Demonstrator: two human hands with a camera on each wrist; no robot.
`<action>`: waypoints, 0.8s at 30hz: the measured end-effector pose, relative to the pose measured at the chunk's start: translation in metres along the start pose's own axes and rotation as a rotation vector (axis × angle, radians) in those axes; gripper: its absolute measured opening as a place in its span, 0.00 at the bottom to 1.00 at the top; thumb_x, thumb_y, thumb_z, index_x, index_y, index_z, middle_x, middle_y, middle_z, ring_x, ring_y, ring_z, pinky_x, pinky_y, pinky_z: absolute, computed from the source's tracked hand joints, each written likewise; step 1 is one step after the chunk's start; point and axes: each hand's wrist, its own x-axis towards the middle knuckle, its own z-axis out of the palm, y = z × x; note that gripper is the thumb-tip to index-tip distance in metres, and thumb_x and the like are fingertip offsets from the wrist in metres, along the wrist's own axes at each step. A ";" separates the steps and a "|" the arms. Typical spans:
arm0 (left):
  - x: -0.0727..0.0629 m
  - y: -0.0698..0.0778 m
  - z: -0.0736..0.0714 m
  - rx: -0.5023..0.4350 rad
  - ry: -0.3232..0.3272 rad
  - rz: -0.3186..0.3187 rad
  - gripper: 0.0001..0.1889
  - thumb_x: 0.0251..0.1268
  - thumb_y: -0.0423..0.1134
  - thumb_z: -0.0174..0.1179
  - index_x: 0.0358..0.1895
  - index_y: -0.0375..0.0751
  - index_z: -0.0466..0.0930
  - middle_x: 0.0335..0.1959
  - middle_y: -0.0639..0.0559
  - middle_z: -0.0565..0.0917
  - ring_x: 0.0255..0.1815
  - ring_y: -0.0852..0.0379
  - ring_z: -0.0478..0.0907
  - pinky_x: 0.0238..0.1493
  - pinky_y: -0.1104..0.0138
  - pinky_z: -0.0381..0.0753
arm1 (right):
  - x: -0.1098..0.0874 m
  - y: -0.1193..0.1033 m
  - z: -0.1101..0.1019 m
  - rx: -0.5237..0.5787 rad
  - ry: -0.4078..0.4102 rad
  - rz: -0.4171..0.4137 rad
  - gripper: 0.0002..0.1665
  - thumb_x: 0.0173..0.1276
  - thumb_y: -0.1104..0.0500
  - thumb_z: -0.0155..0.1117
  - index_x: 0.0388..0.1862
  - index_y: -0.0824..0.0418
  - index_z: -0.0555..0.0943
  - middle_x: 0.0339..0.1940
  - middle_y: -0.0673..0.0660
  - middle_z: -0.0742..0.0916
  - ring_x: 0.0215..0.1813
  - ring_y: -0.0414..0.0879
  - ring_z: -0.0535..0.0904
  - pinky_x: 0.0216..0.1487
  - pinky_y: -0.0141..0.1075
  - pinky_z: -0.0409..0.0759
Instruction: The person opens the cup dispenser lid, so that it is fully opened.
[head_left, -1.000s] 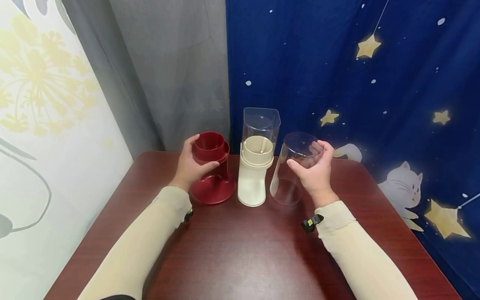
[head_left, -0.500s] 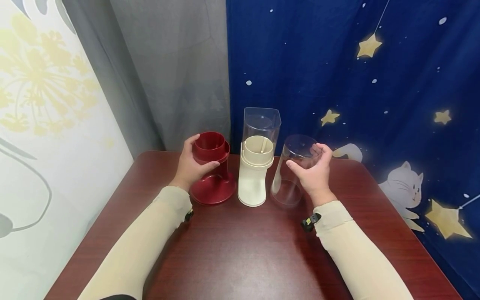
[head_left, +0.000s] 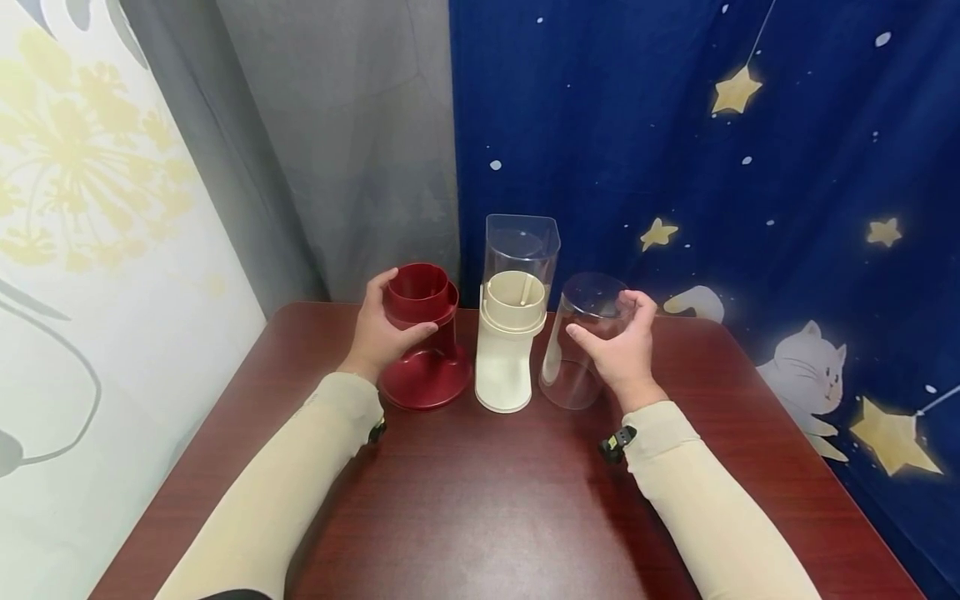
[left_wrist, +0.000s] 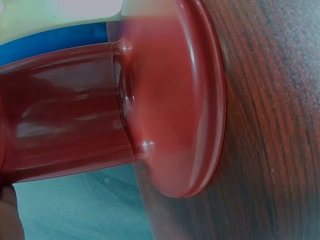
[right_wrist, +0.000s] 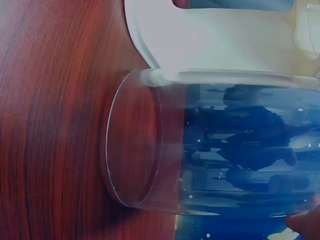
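Note:
My left hand (head_left: 378, 329) holds the upper ring of a red plastic stand (head_left: 427, 379), fingers on its far left side and thumb across the front. In the left wrist view its round base (left_wrist: 170, 100) rests on the wooden table, a fingertip (left_wrist: 10, 215) showing at the edge. My right hand (head_left: 626, 346) grips a clear open-ended cylinder (head_left: 573, 367) near its top rim, thumb in front and fingers behind. The lower end of the cylinder (right_wrist: 135, 145) is close over the table in the right wrist view. Between both hands stands a cream plastic stand (head_left: 504, 367) with a ring top.
Just behind the cream stand rises a clear, square-cornered container (head_left: 521, 242). The dark red-brown table (head_left: 480, 500) runs back to a grey curtain (head_left: 360, 150) and a blue starry curtain (head_left: 600, 125). A white patterned panel (head_left: 112, 292) borders the left side.
My right hand has shifted slightly left, and the top of the clear cylinder has come left and a little down, so it leans less. My left hand and the red stand stay put.

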 end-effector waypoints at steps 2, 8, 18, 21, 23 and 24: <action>0.000 0.000 0.000 0.000 0.001 0.001 0.54 0.52 0.46 0.83 0.80 0.61 0.57 0.76 0.50 0.70 0.74 0.46 0.69 0.60 0.43 0.85 | 0.000 0.000 0.000 -0.022 -0.001 -0.001 0.58 0.53 0.63 0.87 0.74 0.60 0.57 0.75 0.59 0.70 0.72 0.51 0.75 0.71 0.37 0.78; 0.000 0.000 0.000 0.001 0.002 -0.002 0.54 0.52 0.46 0.83 0.80 0.62 0.57 0.76 0.51 0.70 0.74 0.47 0.69 0.61 0.44 0.85 | -0.002 0.001 -0.001 -0.072 0.006 0.012 0.58 0.52 0.60 0.88 0.73 0.57 0.58 0.77 0.59 0.70 0.82 0.49 0.66 0.81 0.45 0.67; -0.001 0.003 -0.001 0.005 -0.007 -0.009 0.54 0.53 0.46 0.83 0.80 0.63 0.56 0.76 0.50 0.70 0.74 0.46 0.69 0.61 0.44 0.85 | 0.000 -0.001 -0.006 -0.126 -0.022 -0.034 0.68 0.54 0.57 0.88 0.84 0.52 0.52 0.84 0.61 0.63 0.85 0.51 0.58 0.85 0.50 0.57; -0.001 0.004 -0.002 0.020 -0.020 -0.019 0.55 0.53 0.48 0.82 0.81 0.63 0.54 0.77 0.50 0.69 0.74 0.45 0.70 0.61 0.44 0.85 | 0.003 -0.008 -0.008 -0.140 -0.004 -0.067 0.69 0.53 0.55 0.88 0.85 0.51 0.51 0.85 0.60 0.61 0.86 0.51 0.55 0.86 0.51 0.54; -0.001 0.005 -0.003 0.032 -0.027 -0.026 0.55 0.53 0.48 0.82 0.81 0.63 0.54 0.77 0.49 0.69 0.74 0.44 0.70 0.62 0.44 0.85 | 0.005 -0.015 -0.008 -0.142 0.005 -0.093 0.69 0.53 0.54 0.88 0.85 0.50 0.51 0.86 0.57 0.60 0.87 0.50 0.53 0.86 0.51 0.53; -0.001 0.005 -0.003 0.038 -0.032 -0.027 0.56 0.54 0.49 0.82 0.82 0.62 0.53 0.77 0.48 0.69 0.75 0.44 0.69 0.62 0.44 0.85 | 0.006 -0.019 -0.008 -0.145 0.008 -0.108 0.70 0.53 0.54 0.88 0.85 0.50 0.51 0.86 0.56 0.60 0.87 0.49 0.53 0.87 0.51 0.53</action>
